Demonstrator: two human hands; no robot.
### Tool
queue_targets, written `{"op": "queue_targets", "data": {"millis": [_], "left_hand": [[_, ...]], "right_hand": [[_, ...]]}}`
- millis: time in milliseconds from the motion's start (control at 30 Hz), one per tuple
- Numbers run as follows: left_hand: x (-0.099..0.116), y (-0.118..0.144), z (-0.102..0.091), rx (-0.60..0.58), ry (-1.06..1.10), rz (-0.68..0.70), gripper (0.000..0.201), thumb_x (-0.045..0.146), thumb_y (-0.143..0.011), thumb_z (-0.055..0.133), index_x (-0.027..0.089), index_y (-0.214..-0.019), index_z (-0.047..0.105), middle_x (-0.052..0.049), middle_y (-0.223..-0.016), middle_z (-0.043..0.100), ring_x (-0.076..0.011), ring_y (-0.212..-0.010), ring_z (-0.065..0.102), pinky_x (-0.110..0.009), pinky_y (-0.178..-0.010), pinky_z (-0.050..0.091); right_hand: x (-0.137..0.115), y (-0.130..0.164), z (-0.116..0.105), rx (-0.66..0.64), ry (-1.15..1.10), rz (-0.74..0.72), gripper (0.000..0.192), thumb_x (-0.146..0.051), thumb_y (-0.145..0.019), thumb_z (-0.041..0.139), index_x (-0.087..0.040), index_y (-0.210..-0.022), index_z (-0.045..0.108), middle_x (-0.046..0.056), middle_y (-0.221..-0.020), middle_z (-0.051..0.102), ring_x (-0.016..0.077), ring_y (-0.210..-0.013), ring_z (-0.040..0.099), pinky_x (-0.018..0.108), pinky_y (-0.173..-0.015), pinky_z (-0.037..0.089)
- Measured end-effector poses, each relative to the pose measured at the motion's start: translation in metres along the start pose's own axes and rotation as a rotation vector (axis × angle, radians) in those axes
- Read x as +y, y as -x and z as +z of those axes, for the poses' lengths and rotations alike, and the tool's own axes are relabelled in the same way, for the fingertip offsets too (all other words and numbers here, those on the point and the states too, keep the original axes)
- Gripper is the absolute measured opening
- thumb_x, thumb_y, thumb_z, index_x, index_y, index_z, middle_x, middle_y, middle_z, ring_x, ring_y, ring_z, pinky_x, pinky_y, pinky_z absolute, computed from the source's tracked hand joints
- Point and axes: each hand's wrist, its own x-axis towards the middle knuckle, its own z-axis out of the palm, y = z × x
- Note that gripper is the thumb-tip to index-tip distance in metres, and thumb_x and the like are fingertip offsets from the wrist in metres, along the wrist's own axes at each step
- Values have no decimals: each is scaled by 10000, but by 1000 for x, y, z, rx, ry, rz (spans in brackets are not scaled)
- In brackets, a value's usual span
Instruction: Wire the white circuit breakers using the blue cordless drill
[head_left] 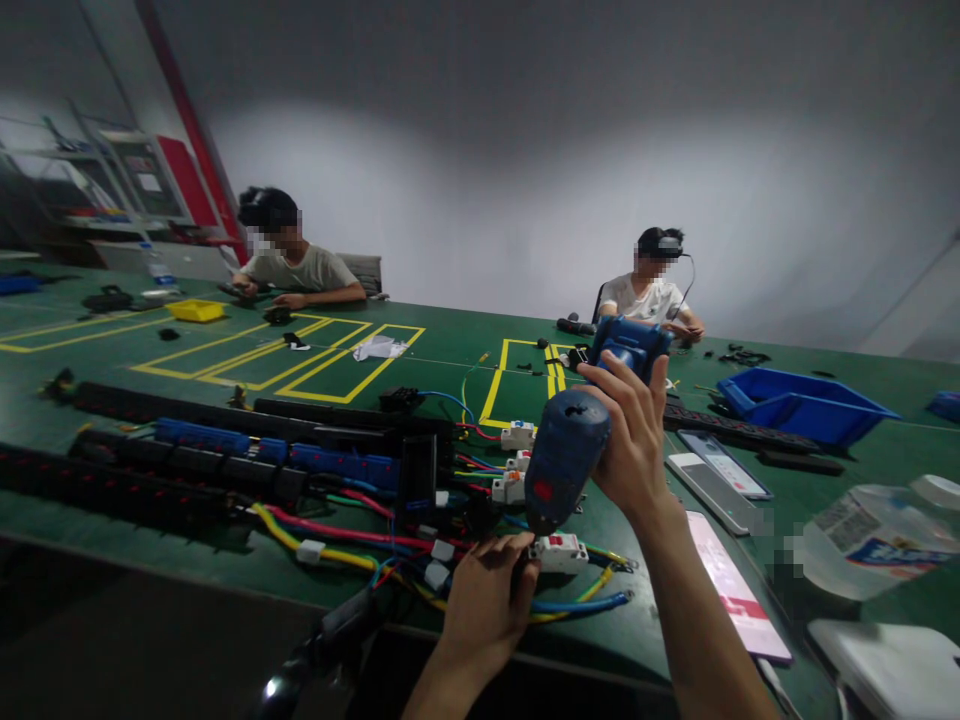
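My right hand (634, 435) grips the handle of a blue cordless drill (574, 440), which points down at the green table (225, 570). Its nose ends just above a white circuit breaker (561, 552) with a red switch. My left hand (484, 595) rests at the table's near edge, fingers on the breaker's left side and around the drill's tip. Blue, yellow and red wires (585, 600) run out of the breaker. Two more white breakers (514, 462) lie behind the drill.
Long black and blue terminal strips (225, 450) cross the left of the table. A blue bin (802, 400), phones (724, 462) and a plastic water bottle (862, 540) lie to the right. Two seated people work at the far side, beyond yellow tape rectangles (322, 360).
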Motion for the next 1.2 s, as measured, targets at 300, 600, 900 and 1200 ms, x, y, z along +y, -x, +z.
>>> {"op": "queue_targets", "data": {"millis": [300, 600, 900, 1200], "left_hand": [[3, -2, -3, 22, 77, -9, 273, 198, -917, 578, 290, -1168, 636, -13, -1064, 728, -240, -982, 683, -403, -849, 551], [2, -3, -3, 11, 47, -26, 278, 225, -927, 561, 296, -1180, 652, -30, -1068, 730, -250, -980, 690, -407, -846, 563], [5, -3, -5, -7, 46, -42, 262, 237, -931, 551, 288, -1165, 657, -40, -1045, 718, -245, -961, 678, -390, -849, 547], [4, -3, -5, 31, 58, -19, 267, 217, -924, 552, 286, -1162, 653, -36, -991, 706, -218, -890, 677, -336, -793, 539]], "right_hand": [[18, 15, 23, 430, 74, -19, 300, -156, -908, 604, -256, -1184, 538, 3, -1053, 681, 222, -1141, 648, 617, -1148, 374], [34, 13, 15, 502, 149, 10, 167, -164, -932, 540, -264, -1066, 545, -20, -971, 641, 186, -1022, 652, 570, -1100, 416], [34, 7, 6, 539, 128, -36, 167, -158, -938, 506, -254, -1065, 556, -25, -950, 641, 168, -986, 649, 524, -1071, 450], [24, 13, 9, 445, 226, -37, 182, -168, -920, 555, -282, -1060, 531, -23, -957, 645, 187, -968, 656, 534, -1057, 461]]}}
